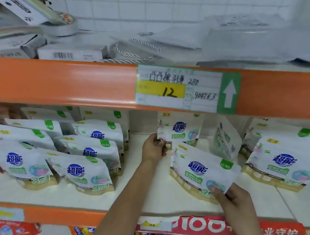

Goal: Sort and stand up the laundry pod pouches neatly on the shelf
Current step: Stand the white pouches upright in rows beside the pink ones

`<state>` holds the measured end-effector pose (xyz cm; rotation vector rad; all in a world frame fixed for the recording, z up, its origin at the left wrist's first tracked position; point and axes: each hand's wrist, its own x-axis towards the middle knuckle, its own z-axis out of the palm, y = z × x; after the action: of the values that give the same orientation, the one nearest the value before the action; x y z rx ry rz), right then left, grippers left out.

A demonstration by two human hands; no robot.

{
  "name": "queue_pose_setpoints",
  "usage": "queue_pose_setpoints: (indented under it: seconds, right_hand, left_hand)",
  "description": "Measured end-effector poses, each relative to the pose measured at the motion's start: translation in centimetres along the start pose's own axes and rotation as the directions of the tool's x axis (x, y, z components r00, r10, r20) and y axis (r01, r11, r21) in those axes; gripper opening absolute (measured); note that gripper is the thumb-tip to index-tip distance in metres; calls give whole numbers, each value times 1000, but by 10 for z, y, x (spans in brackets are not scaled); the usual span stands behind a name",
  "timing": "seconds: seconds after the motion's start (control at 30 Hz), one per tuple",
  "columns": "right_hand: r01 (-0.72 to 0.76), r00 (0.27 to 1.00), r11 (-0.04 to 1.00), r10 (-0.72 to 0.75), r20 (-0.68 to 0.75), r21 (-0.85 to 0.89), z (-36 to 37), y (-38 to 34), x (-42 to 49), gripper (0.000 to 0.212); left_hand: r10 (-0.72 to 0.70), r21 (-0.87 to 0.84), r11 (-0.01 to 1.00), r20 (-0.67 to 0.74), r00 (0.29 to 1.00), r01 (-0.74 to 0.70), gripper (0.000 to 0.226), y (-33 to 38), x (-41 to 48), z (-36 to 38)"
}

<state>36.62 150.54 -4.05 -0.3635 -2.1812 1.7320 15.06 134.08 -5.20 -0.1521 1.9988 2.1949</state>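
Observation:
White laundry pod pouches with blue logos stand on a white shelf (155,192). Several upright pouches (78,161) are grouped in rows at the left. My left hand (153,148) pinches the lower left corner of an upright pouch (180,130) at the back of the shelf's middle. My right hand (231,199) grips the lower right corner of a tilted pouch (200,170) in front of it. Behind that one, a pouch (226,138) stands turned sideways. At the right, another pouch (283,162) leans back with one more behind it.
An orange shelf rail (59,83) with a price label marked 12 (177,87) overhangs the pouches. Boxes and rope-handled bags lie on the shelf above. Below the shelf's front edge, red and orange packages (201,228) fill the lower level. Pink packs sit at far left.

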Motion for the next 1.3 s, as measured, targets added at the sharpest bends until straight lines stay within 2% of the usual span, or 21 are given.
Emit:
queue_pose_setpoints:
  seconds: [0.2,0.37,0.53,0.63,0.83,0.97,1.07,1.13,1.2,1.3]
  right_hand:
    - [48,998,999,-48,36,13,-6,1,11,25]
    - [57,997,998,-57,43,9,-4,3,17,31]
    - [57,997,997,-54,55,-50,3,1,24,29]
    - [43,998,996,-39,49,-79,9,0,26,29]
    - [34,999,994,-30,32,-108,17,-5,27,29]
    - [41,998,994,-36,45,-103,19,-8,25,28]
    - [45,998,995,-42,39,-91,21,-9,24,31]
    - [41,999,996,-37,38,-85,23,-9,23,31]
    - [34,999,996,-31,36,-83,24,-8,23,32]
    - [21,999,992,-15,44,-121,25,-6,24,30]
  left_hand:
    - [68,170,984,-54,996,-58,24,8,6,9]
    - [155,363,928,-159,975,-88,19,17,19,-4]
    - [152,418,908,-244,958,-37,18,23,31,-17]
    - [170,460,887,-244,955,-40,20,27,36,-21]
    - [144,409,912,-274,951,-20,25,22,42,-20]
    - [164,423,905,-245,956,-47,14,22,43,-21]
    - [186,394,919,-355,916,-34,25,17,42,-18]
    - [198,426,903,-298,934,-56,18,16,36,-21]
    - [164,410,911,-268,949,-42,26,14,29,-24]
    - [95,264,964,-231,968,-32,29,16,2,-24]
